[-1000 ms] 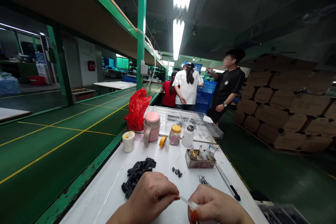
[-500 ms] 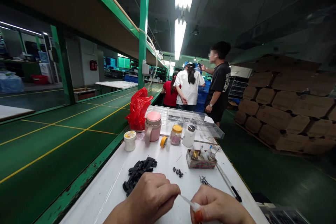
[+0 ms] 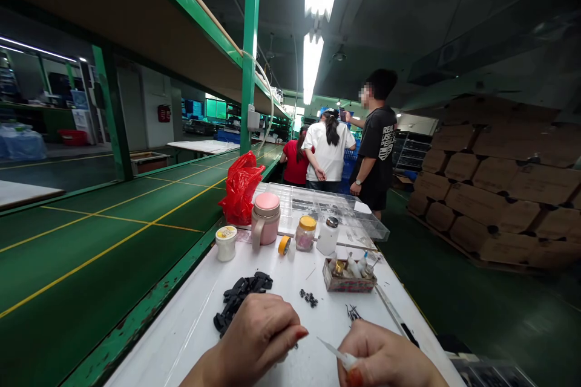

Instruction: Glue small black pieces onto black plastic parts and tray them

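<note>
My right hand (image 3: 379, 354) is closed around a small white glue bottle (image 3: 348, 361) whose thin pointed nozzle faces up and left. To its left, my left hand (image 3: 261, 335) is closed, thumb against curled fingers, a short gap from the nozzle tip. A tiny dark bit shows under its thumb; I cannot make out what it holds. Behind the left hand lies a pile of black plastic parts (image 3: 242, 296). Several small round black pieces (image 3: 308, 298) sit mid-table. Thin black pins (image 3: 353, 312) lie just beyond my right hand.
A small box of bottles (image 3: 349, 281) and a long-bladed cutter (image 3: 394, 314) lie at the right. Farther back stand a white tub (image 3: 226, 245), pink mug (image 3: 265, 221), tape roll (image 3: 284, 245), yellow-lidded jar (image 3: 305, 234) and white bottle (image 3: 327, 237). A green conveyor (image 3: 136, 236) runs left; three people stand beyond.
My left hand has come away from the nozzle tip, opening a gap. My right hand has shifted slightly right with the glue bottle.
</note>
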